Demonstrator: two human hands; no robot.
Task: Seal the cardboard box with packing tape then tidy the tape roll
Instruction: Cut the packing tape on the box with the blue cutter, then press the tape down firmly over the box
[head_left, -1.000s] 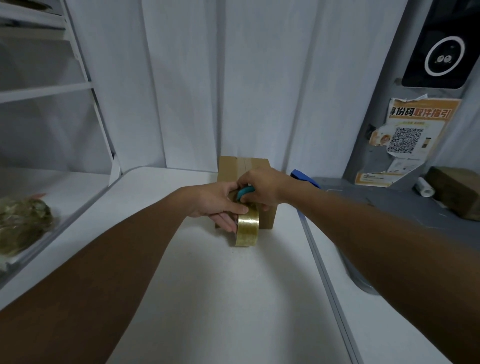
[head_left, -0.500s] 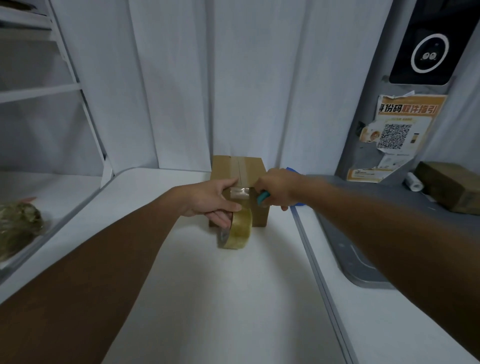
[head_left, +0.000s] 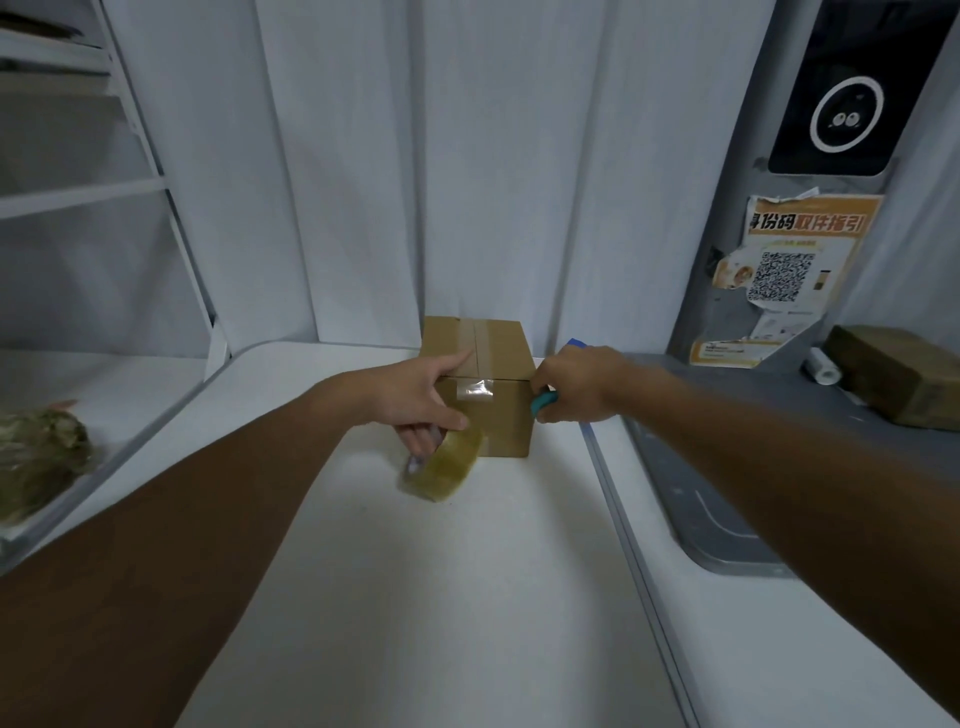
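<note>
A small cardboard box (head_left: 506, 421) stands on the white table (head_left: 415, 597) near the back wall. A strip of clear tape (head_left: 475, 389) runs along its top seam and folds down over the front face. My left hand (head_left: 421, 400) grips the yellowish tape roll (head_left: 444, 465) low at the box's front left, fingers through its core. My right hand (head_left: 576, 387) sits at the box's right edge, closed around a teal-handled cutter (head_left: 544, 402).
A grey tray or mat (head_left: 727, 519) lies right of the table seam. A wrapped brown parcel (head_left: 893, 374) and a small white roll (head_left: 823, 366) rest at the far right. White shelving (head_left: 78, 192) stands at left, with a bundle (head_left: 36, 462) on the lower ledge.
My right hand with the cutter has pulled away from the tape to the box's right side. My left hand has drawn the roll down and left, leaving the tape end stuck on the front face.
</note>
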